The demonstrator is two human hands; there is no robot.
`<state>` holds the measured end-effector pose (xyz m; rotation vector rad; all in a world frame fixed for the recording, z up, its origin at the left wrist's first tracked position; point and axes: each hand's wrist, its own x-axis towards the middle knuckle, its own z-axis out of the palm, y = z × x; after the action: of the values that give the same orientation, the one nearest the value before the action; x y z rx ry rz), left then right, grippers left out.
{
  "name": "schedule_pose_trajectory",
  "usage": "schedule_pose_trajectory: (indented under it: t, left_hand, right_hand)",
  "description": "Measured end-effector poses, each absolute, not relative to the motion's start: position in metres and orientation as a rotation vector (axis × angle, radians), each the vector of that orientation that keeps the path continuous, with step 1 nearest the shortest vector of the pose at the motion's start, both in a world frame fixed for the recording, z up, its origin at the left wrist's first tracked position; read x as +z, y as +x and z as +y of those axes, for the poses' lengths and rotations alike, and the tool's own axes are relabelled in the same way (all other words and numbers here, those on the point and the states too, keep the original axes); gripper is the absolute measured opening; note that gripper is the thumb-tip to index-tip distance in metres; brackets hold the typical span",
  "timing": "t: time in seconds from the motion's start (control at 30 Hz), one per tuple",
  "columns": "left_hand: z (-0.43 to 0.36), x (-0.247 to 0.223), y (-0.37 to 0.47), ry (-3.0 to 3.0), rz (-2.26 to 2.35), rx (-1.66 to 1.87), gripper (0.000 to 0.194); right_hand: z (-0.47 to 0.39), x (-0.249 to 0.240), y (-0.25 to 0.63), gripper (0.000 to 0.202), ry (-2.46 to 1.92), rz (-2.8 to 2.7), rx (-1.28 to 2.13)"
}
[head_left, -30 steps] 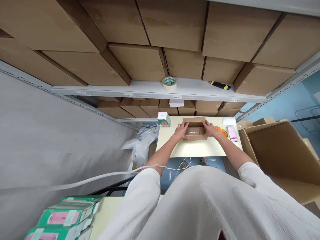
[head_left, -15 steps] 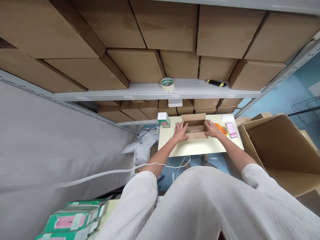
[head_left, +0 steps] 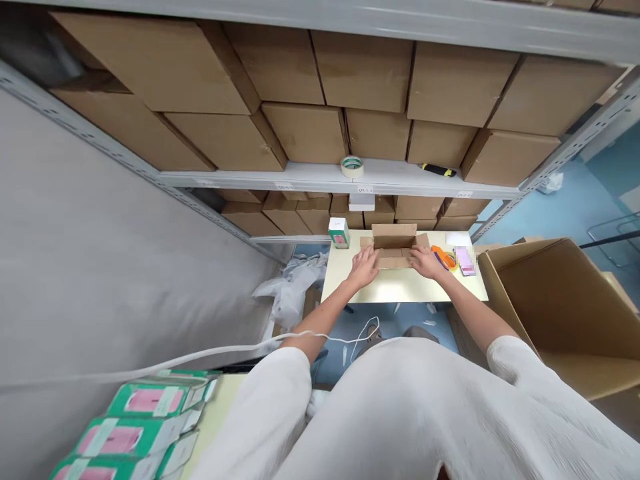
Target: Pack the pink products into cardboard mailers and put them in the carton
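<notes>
Tbl box flaps [head_left: 395, 230] splayed wider vs b4.

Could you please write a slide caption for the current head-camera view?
Bare left hand and right hand at either end of an open brown cardboard box on a pale yellow table.

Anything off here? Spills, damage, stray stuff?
Clutter, mostly: white scraps on the blue floor near the table, crumpled plastic to its left, and a loose white cable crossing before the left arm, a possible snag. No spill shows; the small open box looks undamaged.
</notes>
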<state>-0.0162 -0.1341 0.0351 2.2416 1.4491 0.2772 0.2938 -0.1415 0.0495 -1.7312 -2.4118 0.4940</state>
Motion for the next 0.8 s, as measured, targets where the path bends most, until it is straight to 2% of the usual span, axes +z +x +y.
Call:
schedule_pose_trajectory:
  t: [0.3,0.57,0.8]
  left_hand:
    - [-0.218,0.044,-0.005,2.088,1.740,0.386,0.070]
    - [-0.353,0.026,0.043,1.849,1.994,0.395,0.069]
    - [-0.470,0.014,0.058,1.592,2.164,0.475,0.069]
  right_hand:
    - [-0.157,0.047,0.306,0.048,-1.469,-2.571,0.491]
    - [-0.214,0.032,0.314,0.046,-1.138,-2.764,0.579]
    - [-0.278,0.027,0.284,0.045,-0.833,-2.948,0.614]
